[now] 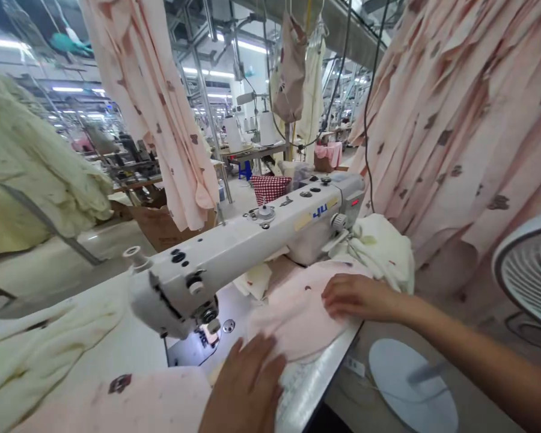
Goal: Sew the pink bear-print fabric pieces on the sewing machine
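A white sewing machine stands across the table, its lit needle area at the left end. A pale pink fabric piece with small dark prints lies flat in front of the machine. On its right part is my right hand, fingers bent and close together on the cloth; the fingertips are slightly blurred. My left hand is low in front of the needle area, fingers stretched out and a little apart, by the near edge of that piece. Another pink fabric piece lies to its left.
Cream fabric covers the table's left side, and more cream cloth is heaped at the machine's right end. Pink printed fabric hangs at right, with another hanging strip behind the machine. A white fan stands at right.
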The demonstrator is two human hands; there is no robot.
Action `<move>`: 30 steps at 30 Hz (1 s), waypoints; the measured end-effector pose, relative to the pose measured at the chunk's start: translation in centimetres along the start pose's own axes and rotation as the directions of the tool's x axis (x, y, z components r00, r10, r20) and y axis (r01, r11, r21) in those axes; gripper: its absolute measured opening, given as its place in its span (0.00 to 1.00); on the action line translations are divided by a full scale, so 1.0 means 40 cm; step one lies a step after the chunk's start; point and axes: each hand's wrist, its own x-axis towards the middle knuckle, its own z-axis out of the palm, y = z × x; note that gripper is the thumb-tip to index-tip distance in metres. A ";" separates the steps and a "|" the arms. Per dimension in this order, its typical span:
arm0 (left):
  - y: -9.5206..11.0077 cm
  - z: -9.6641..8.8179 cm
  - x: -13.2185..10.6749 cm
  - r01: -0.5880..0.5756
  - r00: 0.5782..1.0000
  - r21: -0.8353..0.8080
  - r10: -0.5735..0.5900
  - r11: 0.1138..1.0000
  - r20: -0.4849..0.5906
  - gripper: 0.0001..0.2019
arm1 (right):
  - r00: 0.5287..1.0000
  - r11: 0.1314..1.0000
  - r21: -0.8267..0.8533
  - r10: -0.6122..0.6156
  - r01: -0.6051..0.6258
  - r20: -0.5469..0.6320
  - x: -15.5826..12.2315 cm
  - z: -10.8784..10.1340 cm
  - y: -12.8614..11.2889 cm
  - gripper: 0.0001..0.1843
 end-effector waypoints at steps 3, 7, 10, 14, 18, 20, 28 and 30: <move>-0.010 0.043 0.202 0.303 0.942 -0.181 -0.265 0.936 0.208 0.17 | 0.998 0.998 -0.012 0.059 -0.059 -0.026 -0.003 0.023 0.020 0.13; -0.042 0.077 0.289 0.406 0.895 -0.252 -0.327 0.878 0.303 0.08 | 0.987 0.987 -0.060 0.146 -0.151 -0.070 -0.015 0.039 0.038 0.21; -0.052 0.067 0.284 0.378 0.909 -0.294 -0.292 0.878 0.296 0.12 | 0.984 0.978 -0.123 0.158 -0.167 -0.083 -0.009 0.044 0.050 0.24; -0.049 0.048 0.283 0.425 0.890 -0.258 -0.349 0.868 0.294 0.14 | 0.992 0.983 -0.159 0.072 -0.089 -0.108 0.005 0.044 0.057 0.07; -0.048 0.032 0.280 0.563 0.811 -0.194 -0.493 0.803 0.314 0.14 | 0.989 0.988 -0.152 0.003 -0.026 -0.149 0.003 0.038 0.057 0.11; -0.046 0.017 0.276 0.599 0.781 -0.206 -0.510 0.774 0.360 0.10 | 0.984 0.990 -0.144 -0.031 0.005 -0.178 -0.002 0.028 0.058 0.10; 0.049 -0.109 0.133 0.614 0.657 -0.660 -0.744 0.433 0.123 0.11 | 0.876 0.991 -0.104 -0.122 0.082 -0.467 -0.045 0.007 -0.026 0.09; 0.097 -0.152 0.050 0.620 0.563 -0.693 -0.824 0.366 0.069 0.08 | 0.885 0.986 0.020 -0.139 0.165 -0.444 -0.073 0.069 -0.107 0.07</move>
